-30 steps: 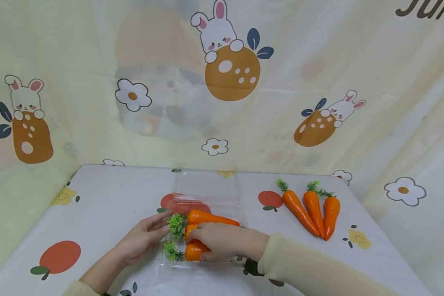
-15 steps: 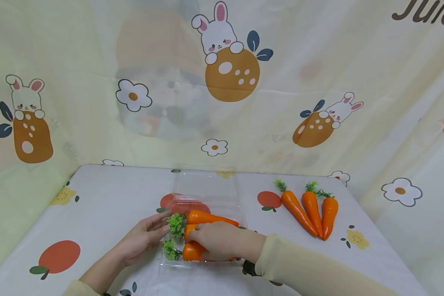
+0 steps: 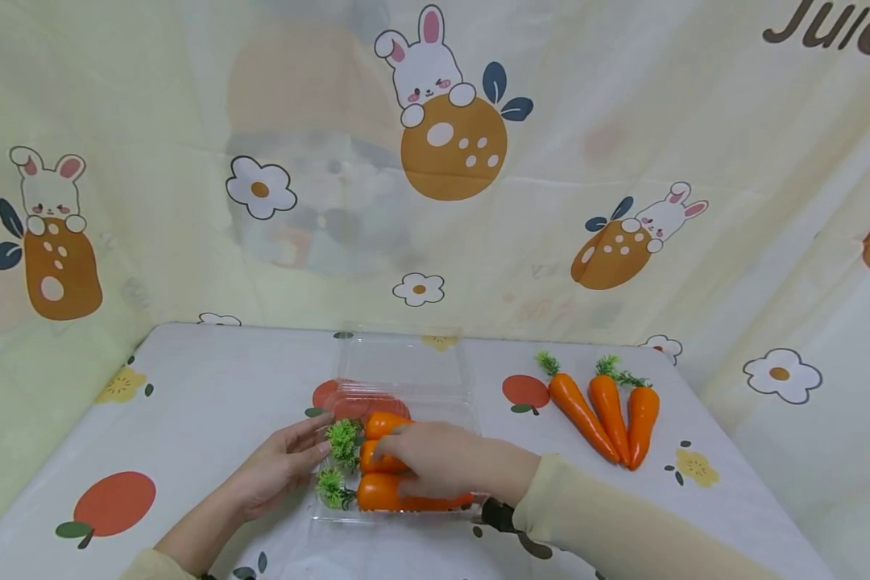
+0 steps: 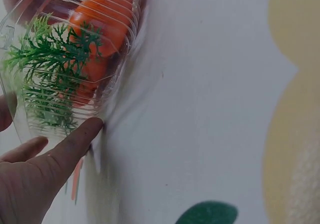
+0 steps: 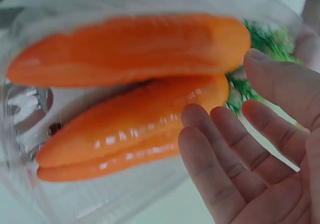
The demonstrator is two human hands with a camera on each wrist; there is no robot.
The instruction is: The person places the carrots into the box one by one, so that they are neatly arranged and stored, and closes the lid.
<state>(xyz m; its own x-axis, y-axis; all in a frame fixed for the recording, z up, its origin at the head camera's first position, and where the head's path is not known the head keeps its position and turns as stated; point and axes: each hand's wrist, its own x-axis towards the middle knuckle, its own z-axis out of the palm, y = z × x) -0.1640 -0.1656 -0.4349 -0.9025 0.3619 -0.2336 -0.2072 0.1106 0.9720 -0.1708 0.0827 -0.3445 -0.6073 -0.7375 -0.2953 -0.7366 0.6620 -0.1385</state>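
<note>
A clear plastic clamshell box [image 3: 377, 518] lies with its lid folded back. Inside it are three orange carrots side by side, leafy tops to the left: a far carrot [image 3: 387, 423], a middle carrot [image 3: 371, 457] and a near carrot [image 3: 380, 491]. Over them is my right hand [image 3: 445, 463], partly covering the far and middle ones. In the right wrist view its fingers are spread and nothing is gripped. My left hand [image 3: 286, 467] touches the box's left end; the left wrist view shows a straight finger [image 4: 75, 141] against the ribbed wall, beside green leaves [image 4: 55, 59].
Three more carrots [image 3: 609, 419] lie on the tablecloth at the right, tips together. The box's transparent lid [image 3: 406, 358] lies flat behind the box. A printed curtain [image 3: 319, 266] hangs along the back of the table.
The near carrot has shifted slightly left in the box. My right hand has loosened from it and moved a little up and right, uncovering more of it. The left hand stays put.
</note>
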